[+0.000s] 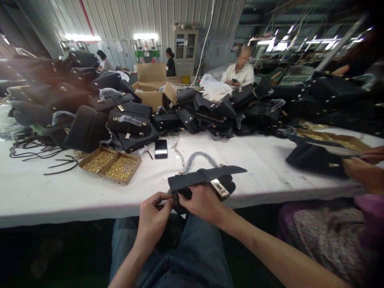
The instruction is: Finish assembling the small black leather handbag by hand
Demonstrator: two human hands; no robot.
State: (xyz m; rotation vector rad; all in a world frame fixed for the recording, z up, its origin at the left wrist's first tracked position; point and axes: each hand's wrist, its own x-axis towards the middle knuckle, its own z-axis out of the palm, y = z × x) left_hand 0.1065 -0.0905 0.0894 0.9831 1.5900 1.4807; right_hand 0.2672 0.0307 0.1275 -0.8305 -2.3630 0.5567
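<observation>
Black handbag (207, 175) — in both pinched hands (155, 214) (203, 202)

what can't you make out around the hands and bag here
All in the head view:
- Left hand: the dark bit at its fingertips is too small and dark to identify.
- Black bag: part of its lower front is hidden by the right hand.
- Gold pieces: too small to tell their exact shape.
- Co-worker: cut off by the right edge.
</observation>
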